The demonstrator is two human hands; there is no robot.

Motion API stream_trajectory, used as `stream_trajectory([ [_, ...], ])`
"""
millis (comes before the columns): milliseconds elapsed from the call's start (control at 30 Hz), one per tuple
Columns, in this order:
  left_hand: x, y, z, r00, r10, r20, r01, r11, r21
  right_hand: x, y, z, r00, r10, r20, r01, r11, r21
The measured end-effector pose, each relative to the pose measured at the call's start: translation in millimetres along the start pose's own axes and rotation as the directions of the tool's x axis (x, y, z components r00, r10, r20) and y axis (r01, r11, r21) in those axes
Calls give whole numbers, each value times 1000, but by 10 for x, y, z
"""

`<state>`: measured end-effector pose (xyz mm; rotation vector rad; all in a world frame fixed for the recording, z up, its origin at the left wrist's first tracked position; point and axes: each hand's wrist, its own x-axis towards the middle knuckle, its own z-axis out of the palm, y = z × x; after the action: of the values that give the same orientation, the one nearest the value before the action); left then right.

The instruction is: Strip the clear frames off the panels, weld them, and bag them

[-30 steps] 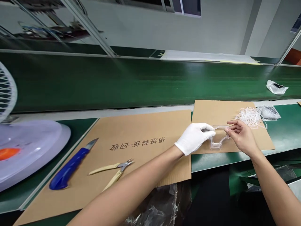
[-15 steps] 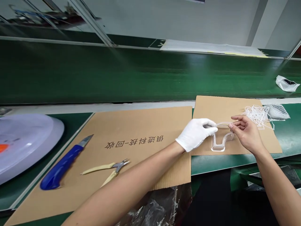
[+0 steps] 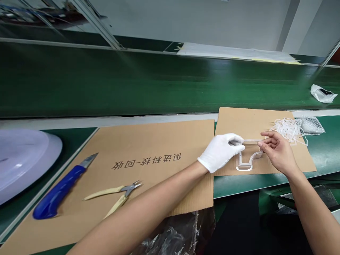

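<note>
A clear plastic part (image 3: pixel 244 166) with a curved, stepped outline lies on the right-hand cardboard sheet. Along its far side a thin whitish strip (image 3: pixel 251 141) stretches between my hands. My left hand (image 3: pixel 223 150), in a white glove, pinches the strip's left end at the part's far left corner. With thumb and fingers, my bare right hand (image 3: pixel 276 150) pinches the other end near the far right corner. Fingers hide both ends, and whether the strip sits in the part or just above it is unclear.
A pile of white strips (image 3: pixel 285 129) lies behind my right hand, beside a small clear bag (image 3: pixel 311 125). Further left on cardboard (image 3: pixel 148 138) are a blue-handled knife (image 3: pixel 62 191) and cream-handled nippers (image 3: pixel 123 193). A large translucent dome (image 3: pixel 26 159) stands at the left edge.
The strip between my hands has come down closer to the clear part's far edge. My hands keep their pinch. The whole view has shifted slightly, with the tools further left.
</note>
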<state>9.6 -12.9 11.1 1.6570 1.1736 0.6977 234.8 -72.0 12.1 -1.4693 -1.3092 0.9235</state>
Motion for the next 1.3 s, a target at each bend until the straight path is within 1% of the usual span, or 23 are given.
stream_trajectory([
  [100,-1,-31,10,1000,12,1,-12,998,65,6,34,-3,1000,5,-1,-5,1000,-12],
  [167,-41,-33,2,998,48,-33,-42,988,150,9,46,-4,1000,9,-4,-9,1000,-12],
  [233,-117,-8,-7,983,154,-102,-123,957,264,12,51,-6,1000,9,-5,-9,1000,-19],
  [267,-164,12,-7,965,231,-122,-181,928,327,13,52,-7,1000,9,-4,-9,1000,-23],
  [300,-211,36,1,945,311,-101,-250,887,389,15,53,-9,1000,10,-1,-10,1000,-27],
  [333,-254,59,16,925,379,-33,-327,836,440,17,55,-10,1000,12,2,-12,999,-32],
  [367,-289,79,41,903,425,64,-401,780,480,20,58,-12,1000,14,4,-14,999,-36],
  [433,-329,101,109,855,445,267,-516,674,529,25,62,-16,1000,19,2,-19,999,-43],
  [467,-335,102,146,837,433,335,-547,633,547,27,64,-17,1000,20,1,-20,999,-45],
  [500,-335,97,181,828,421,369,-560,604,567,29,65,-19,1000,23,1,-23,999,-47],
  [600,-326,66,243,827,414,381,-561,555,614,32,61,-23,999,32,7,-31,998,-58],
  [700,-336,47,240,814,437,383,-575,516,635,43,65,-25,999,33,1,-32,996,-83],
  [800,-344,65,214,801,451,393,-591,497,635,68,91,-24,1000,18,-17,-20,994,-109],
  [867,-333,95,206,809,441,388,-581,500,642,85,119,-22,1000,11,-19,-13,992,-122],
  [933,-310,132,215,833,420,361,-544,499,674,99,145,-23,1000,9,-18,-11,992,-128],
  [1000,-283,168,237,847,401,348,-517,473,714,108,164,-28,1000,9,-21,-11,992,-127],
  [1133,-244,231,284,830,378,410,-543,381,748,105,173,-58,1000,6,-21,-9,986,-165],
  [1200,-231,249,294,829,364,425,-547,368,752,82,172,-79,1000,12,-15,-15,984,-175],
  [1300,-213,251,301,823,357,441,-558,366,745,23,180,-97,999,51,15,-50,997,-64],
])
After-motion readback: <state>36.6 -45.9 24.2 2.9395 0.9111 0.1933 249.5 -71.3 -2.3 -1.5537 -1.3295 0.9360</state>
